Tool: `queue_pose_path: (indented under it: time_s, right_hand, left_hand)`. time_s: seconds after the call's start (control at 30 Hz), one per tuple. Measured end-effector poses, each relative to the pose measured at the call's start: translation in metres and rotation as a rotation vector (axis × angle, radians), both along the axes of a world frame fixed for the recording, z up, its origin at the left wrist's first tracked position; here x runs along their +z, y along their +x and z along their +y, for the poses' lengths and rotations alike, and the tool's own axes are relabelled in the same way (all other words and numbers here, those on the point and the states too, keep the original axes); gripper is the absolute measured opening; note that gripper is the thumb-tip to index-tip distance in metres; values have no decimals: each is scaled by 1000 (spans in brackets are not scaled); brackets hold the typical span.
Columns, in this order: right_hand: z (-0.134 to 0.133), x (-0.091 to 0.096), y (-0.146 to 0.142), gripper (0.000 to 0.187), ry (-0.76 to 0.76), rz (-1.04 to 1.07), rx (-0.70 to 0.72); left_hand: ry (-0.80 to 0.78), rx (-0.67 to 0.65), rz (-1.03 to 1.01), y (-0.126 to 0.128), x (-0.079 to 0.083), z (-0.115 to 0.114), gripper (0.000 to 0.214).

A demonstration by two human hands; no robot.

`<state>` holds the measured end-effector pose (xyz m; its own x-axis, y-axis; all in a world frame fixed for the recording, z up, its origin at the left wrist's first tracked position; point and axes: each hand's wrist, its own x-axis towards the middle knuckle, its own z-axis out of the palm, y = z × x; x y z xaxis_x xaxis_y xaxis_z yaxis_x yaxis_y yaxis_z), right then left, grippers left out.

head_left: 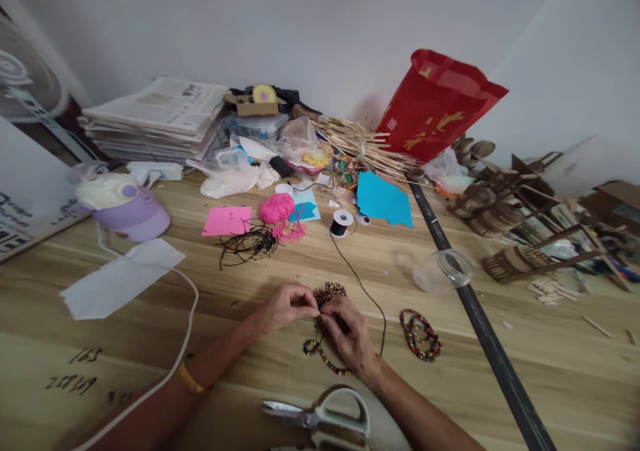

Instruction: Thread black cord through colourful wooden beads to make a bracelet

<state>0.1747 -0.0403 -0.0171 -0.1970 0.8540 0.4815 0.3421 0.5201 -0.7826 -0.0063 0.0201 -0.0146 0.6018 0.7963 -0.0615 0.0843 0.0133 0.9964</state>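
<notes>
L hand (pixel 290 304) & R hand (pixel 353 334) pinch bead string (pixel 330 364), prob. unfinished, past scissors (pixel 311 419); bead loops (pixel 413 334) right of scissors look done.

Backs onto a plain, pale grey wall (pixel 300 24), then turns at a faint corner line into a second wall (pixel 600 71) on the right. Spreads below as a bench (pixel 30 384) of light, streaked wood grain, crossed at right by a long dark strip (pixel 493 334). Looks softly, dimly lit. Holds a fan (pixel 33 74) at far left, partly out of view.
</notes>
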Motion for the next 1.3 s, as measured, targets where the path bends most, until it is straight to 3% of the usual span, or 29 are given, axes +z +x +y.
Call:
queue_pose_path:
  time_s: [0.23, 0.5, 0.83, 1.3]
  right_hand:
    - [0, 2, 1, 11, 5, -12, -41]
    - [0, -1, 1, 12, -30, -3, -104]
    - [0, 2, 0, 12, -22, 0, -97]
    - [0, 0, -1, 12, -49, 11, -116]
  left_hand:
    - [59, 68, 39, 0, 0, 1, 13]
    - [295, 155, 194, 0, -2, 3, 6]
    - [710, 42, 393, -3, -3, 1, 7]
    - [830, -32, 610, -6, 0, -1, 7]
